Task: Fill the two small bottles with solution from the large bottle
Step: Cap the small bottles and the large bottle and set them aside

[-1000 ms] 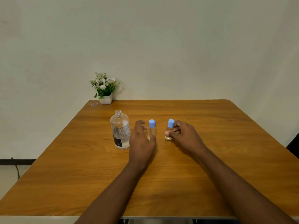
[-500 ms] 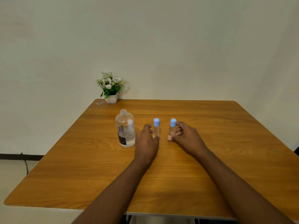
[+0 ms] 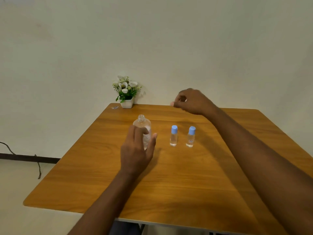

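The large clear bottle (image 3: 142, 121) stands uncapped on the wooden table (image 3: 186, 180), left of centre. To its right, two small clear bottles with blue caps stand upright side by side: the left small bottle (image 3: 174, 137) and the right small bottle (image 3: 190, 138), which has a small label. My left hand (image 3: 137, 150) is just in front of the large bottle, fingers spread around its lower half; I cannot tell if they touch it. My right hand (image 3: 191, 101) hovers above the table's far side with fingers curled together and nothing visible in them.
A small white pot of white flowers (image 3: 126, 92) stands at the table's far left corner, with a tiny clear scrap (image 3: 115, 107) beside it. A plain wall rises behind the table. A dark cable (image 3: 38, 165) hangs by the floor on the left.
Both hands have let go of the small bottles. My left hand moved left to the large bottle; my right hand lifted up and away toward the far side. The camera view shifted.
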